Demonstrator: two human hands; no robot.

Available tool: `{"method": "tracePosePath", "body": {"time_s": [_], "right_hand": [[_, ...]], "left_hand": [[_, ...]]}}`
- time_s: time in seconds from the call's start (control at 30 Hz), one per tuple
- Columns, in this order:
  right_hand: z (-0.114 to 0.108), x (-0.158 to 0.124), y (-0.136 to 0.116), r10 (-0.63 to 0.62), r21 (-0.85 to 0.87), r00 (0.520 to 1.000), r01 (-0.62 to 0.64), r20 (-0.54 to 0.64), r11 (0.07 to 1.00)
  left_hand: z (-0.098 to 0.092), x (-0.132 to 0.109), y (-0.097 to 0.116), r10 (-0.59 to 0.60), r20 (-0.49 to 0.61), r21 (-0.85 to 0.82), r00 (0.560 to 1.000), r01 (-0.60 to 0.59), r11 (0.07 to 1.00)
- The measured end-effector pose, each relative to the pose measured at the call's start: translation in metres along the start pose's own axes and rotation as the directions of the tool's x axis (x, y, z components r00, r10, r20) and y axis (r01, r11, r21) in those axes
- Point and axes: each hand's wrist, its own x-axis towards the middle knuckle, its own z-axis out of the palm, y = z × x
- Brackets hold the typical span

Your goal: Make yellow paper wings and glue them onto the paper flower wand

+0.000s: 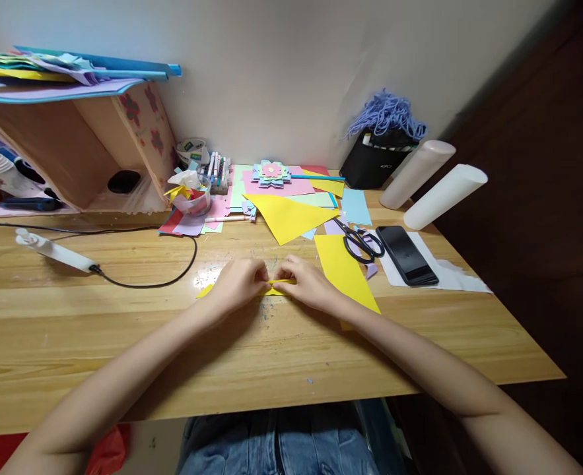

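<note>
Well out to the left of the left hand, a white handheld device (61,254) lies with its black cable (172,285) looping back toward that hand. Beyond the left hand and a little to its left stands a clear cup (198,206) of paper scraps. The left hand (241,284) rests low over the wood, thumb and fingertips pinching a yellow paper strip (277,291). A yellow end (205,291) pokes out on that hand's outer side; the hand hides whether it is the same piece. The strip lies directly between the two hands, at their fingertips, partly folded up. Straight beyond it are a layered paper flower (271,173) and, nearer, a pointed yellow sheet (294,218). The right hand (307,282), close beside the left, pinches the strip's other side. Just right of the right hand lies a larger yellow sheet (346,274), running under the forearm. Farther right and beyond that hand come black-handled scissors (349,232), then a dark phone (407,256).
</note>
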Motion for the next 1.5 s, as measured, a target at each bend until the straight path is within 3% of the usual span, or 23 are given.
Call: {"method": "tracePosePath", "body": {"time_s": [0.1,0.2,0.3,0.4,0.67,0.83,1.1,1.2,1.33,1.5], "right_hand": [[-0.002,-0.003,-0.001,-0.136,-0.079,0.982,0.127,-0.131,0.989],[-0.004,-0.006,-0.002,-0.32,-0.223,0.918,0.269,-0.234,0.937],[-0.005,-0.008,0.0,-0.432,-0.318,0.855,0.34,-0.286,0.885],[-0.003,-0.009,0.0,-0.48,-0.336,0.823,0.378,-0.303,0.862],[-0.001,-0.012,-0.002,-0.433,-0.231,0.855,0.377,-0.284,0.897],[0.0,-0.013,-0.001,-0.398,-0.174,0.881,0.363,-0.257,0.915],[-0.002,-0.014,-0.002,-0.237,0.062,0.934,0.262,-0.266,0.963],[-0.002,-0.015,-0.003,-0.283,0.013,0.911,0.301,-0.301,0.954],[0.002,-0.016,0.001,-0.386,-0.155,0.866,0.354,-0.318,0.922],[0.006,-0.013,0.012,-0.434,-0.315,0.874,0.358,-0.22,0.879]], "left_hand": [[-0.001,-0.005,0.005,0.107,-0.125,0.089,0.986,-0.096,0.991],[-0.004,-0.01,0.007,0.174,-0.202,0.121,0.964,-0.152,0.981],[-0.008,-0.014,0.006,0.192,-0.221,0.085,0.956,-0.177,0.981],[-0.008,-0.017,0.006,0.175,-0.204,-0.005,0.963,-0.179,0.984],[-0.001,-0.022,0.005,0.079,-0.304,-0.135,0.949,-0.126,0.983],[0.004,-0.023,0.001,0.181,-0.32,-0.119,0.93,-0.229,0.966],[0.012,-0.025,-0.003,0.312,-0.396,-0.044,0.864,-0.357,0.933],[0.013,-0.026,-0.001,0.325,-0.429,0.033,0.843,-0.345,0.938],[0.014,-0.027,-0.003,0.421,-0.46,0.256,0.782,-0.338,0.906],[0.02,-0.029,-0.011,0.48,-0.334,0.497,0.811,-0.281,0.821]]}}
